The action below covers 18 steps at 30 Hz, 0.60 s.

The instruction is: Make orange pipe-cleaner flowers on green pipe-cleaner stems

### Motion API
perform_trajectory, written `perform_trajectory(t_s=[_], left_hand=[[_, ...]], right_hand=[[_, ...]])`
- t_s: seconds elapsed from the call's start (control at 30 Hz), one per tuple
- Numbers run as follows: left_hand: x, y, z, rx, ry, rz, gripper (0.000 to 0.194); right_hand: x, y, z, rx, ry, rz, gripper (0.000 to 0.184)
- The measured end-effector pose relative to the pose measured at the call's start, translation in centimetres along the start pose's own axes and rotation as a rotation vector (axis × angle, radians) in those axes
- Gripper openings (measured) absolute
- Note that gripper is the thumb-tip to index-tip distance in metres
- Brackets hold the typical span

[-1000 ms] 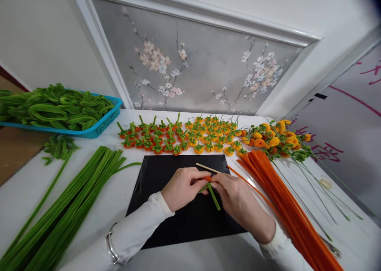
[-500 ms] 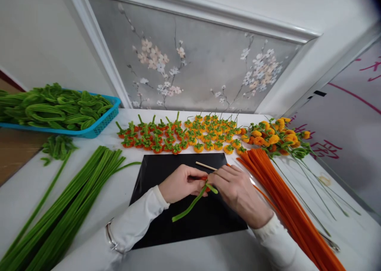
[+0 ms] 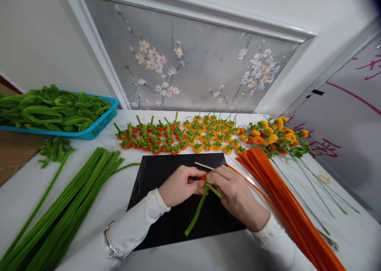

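Gripped between the fingertips of the left hand point(image 3: 179, 185) and right hand point(image 3: 238, 191), a small orange piece point(image 3: 204, 178) with green strips point(image 3: 197, 213) is held above the black mat point(image 3: 166, 223), near the surface's front edge. Finished-looking orange and yellow heads point(image 3: 208, 136) are lined along the back edge, left of bunched flowers point(image 3: 272, 136).

Your mat point(image 3: 166, 219) lies mid-table point(image 3: 101, 239), with the stick point(image 3: 203, 166) on it. Finished pieces point(image 3: 175, 134) stand behind it, long stem bundles point(image 3: 68, 199) point(image 3: 285, 199) flank it, and the basket point(image 3: 101, 122) sits back left.
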<state>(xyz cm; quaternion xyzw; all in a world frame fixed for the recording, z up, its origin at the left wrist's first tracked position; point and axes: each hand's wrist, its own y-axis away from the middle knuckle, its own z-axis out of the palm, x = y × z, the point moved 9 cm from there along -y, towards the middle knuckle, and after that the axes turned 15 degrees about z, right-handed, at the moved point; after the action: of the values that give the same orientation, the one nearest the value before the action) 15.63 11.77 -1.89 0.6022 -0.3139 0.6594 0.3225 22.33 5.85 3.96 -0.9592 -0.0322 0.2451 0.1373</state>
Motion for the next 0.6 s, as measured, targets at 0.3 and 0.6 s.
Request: perform_trajectory(t_s=[0.3,0.6], left_hand=[[-0.3,0.2,-0.6,0.079,0.072,-0.075,0.032],[0.7,-0.2,-1.3,0.176,0.201,0.039,0.031]], right_hand=[[1.2,-0.5,-0.7,0.080,-0.113,0.109,0.016],[3.5,0.1,1.7,-0.112,-0.613,0.481,0.015]])
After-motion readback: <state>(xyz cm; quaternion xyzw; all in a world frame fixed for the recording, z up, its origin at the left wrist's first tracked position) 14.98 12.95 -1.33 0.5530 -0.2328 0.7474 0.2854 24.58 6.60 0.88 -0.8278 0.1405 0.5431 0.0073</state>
